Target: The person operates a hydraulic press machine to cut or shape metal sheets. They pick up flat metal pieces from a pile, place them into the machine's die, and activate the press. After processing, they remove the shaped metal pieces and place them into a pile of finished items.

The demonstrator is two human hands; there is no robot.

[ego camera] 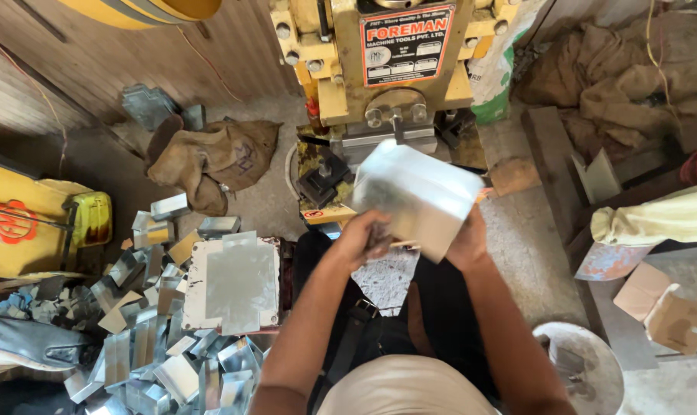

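In front of the yellow press machine (379, 61) a folded, box-like piece of shiny sheet metal (417, 196) is held up by both hands, tilted and a little blurred. The left hand (366, 237) is closed on the lower left edge of this piece, and the right hand (465, 244) is closed on its lower right side, partly hidden behind the metal. The piece is kept in the air just below the grey tool block of the press (390, 138), apart from it, not yet laid on it. By this, the step in hand is judged to be the bringing of the folded piece toward the press. For the next move the piece would need to be turned level and its edge set straight against the tool, with the fingers kept out of the working gap. At the left, a stack of flat cut metal blanks (233, 284) is seen on a low support, and beside it a heap of small bent metal pieces (152, 338) is lying on the floor. A brown cloth sack (214, 157) is lying behind them.
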